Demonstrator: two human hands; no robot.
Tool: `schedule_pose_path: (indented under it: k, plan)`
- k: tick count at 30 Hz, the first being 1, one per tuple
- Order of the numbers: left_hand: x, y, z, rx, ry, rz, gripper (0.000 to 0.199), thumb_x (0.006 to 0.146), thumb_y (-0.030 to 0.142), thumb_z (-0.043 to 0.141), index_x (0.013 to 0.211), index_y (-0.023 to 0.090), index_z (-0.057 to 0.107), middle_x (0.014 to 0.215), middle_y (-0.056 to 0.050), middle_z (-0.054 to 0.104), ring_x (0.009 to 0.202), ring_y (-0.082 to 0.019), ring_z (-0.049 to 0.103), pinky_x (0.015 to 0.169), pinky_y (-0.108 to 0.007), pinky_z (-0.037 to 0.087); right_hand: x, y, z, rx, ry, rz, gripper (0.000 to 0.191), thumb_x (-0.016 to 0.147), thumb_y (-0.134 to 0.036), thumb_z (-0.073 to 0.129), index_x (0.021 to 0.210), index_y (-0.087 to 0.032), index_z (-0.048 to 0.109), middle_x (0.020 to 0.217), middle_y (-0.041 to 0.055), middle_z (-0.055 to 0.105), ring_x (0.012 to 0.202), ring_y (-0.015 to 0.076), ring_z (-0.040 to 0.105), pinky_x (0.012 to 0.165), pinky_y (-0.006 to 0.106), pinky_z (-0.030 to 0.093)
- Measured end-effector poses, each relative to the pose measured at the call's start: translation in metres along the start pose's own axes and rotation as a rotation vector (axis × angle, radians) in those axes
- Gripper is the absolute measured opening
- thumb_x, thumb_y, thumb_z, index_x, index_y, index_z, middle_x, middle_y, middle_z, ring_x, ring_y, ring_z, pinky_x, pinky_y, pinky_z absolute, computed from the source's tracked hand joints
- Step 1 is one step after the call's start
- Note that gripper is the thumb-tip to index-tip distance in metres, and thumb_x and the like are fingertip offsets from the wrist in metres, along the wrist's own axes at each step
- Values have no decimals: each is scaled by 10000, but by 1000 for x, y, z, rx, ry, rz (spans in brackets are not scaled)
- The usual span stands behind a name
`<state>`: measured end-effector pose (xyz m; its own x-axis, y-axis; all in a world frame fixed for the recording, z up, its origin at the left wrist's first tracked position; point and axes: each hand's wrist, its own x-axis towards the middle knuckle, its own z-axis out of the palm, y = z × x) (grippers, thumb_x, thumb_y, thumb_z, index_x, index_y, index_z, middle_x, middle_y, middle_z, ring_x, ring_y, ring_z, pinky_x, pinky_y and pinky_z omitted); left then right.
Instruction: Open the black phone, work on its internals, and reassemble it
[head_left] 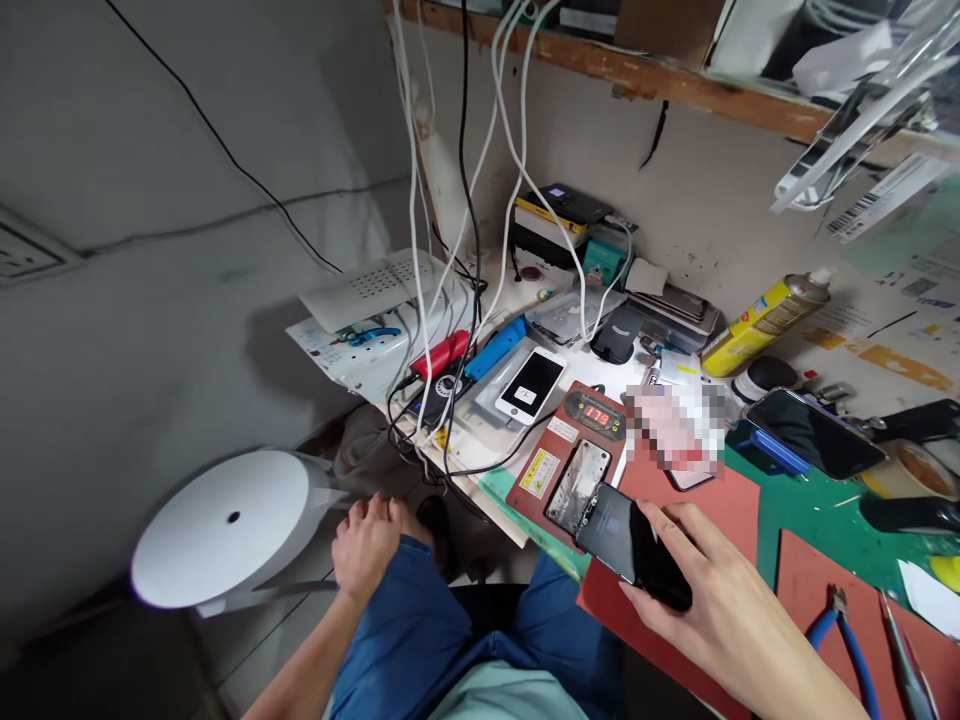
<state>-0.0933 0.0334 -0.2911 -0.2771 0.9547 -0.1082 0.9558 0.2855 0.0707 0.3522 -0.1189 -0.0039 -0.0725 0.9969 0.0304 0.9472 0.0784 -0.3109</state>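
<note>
My right hand (705,585) grips a black phone (626,540) by its lower end. The phone's other end lies at the edge of the metal plate (581,480) on a reddish-brown heating device (559,440), whose red display reads about 179. My left hand (367,545) rests on my left knee, its fingers bent and close together; whether anything is under them is hidden. A white phone (531,385) with a small label on its dark screen lies just behind the heating device.
Pliers (840,625) and tweezers (904,650) lie at the right on a red mat (802,570). A yellow spray can (765,325) leans near the wall. Cables (466,200) hang over the bench's left end. A white round stool (225,525) stands at the left.
</note>
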Motion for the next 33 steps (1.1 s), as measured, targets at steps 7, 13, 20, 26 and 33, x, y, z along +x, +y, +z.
schedule_pose_path:
  k: [7,13,20,26,33]
  plan:
    - [-1,1,-3,-7,-14,-9,615,1105,519,261,1465,202,645,1473,-200,631,1177,-423,669,960,-536,547,3,-3,-6,3,-47,14,569,1002,-413,683,1519,-220,545,1281,147,639,1062,318,761,887,526,701]
    - [1,4,0,-35,-11,-44,654,1099,558,260,1512,194,612,1499,-213,620,1209,-448,657,1008,-580,534,7,-11,-17,31,-118,49,550,1004,-405,682,1499,-205,552,1273,152,630,1080,326,745,877,545,699]
    - [4,0,7,-47,-11,-55,640,1086,555,330,1550,203,594,1530,-220,605,1224,-434,652,1026,-573,521,9,-10,-19,49,-112,44,566,998,-393,691,1512,-200,552,1265,145,636,1067,312,747,884,530,703]
    - [6,-2,10,-50,-18,-51,597,1039,524,479,1545,231,602,1505,-216,620,1239,-420,638,1037,-567,507,9,-9,-18,23,-92,44,597,977,-393,718,1520,-201,557,1254,144,645,1054,312,758,877,520,707]
    - [4,1,6,-38,-13,-47,626,1086,549,330,1516,199,621,1502,-220,619,1240,-428,646,1040,-558,512,8,-8,-18,20,-95,28,590,993,-401,707,1523,-202,542,1252,143,641,1052,307,752,874,527,706]
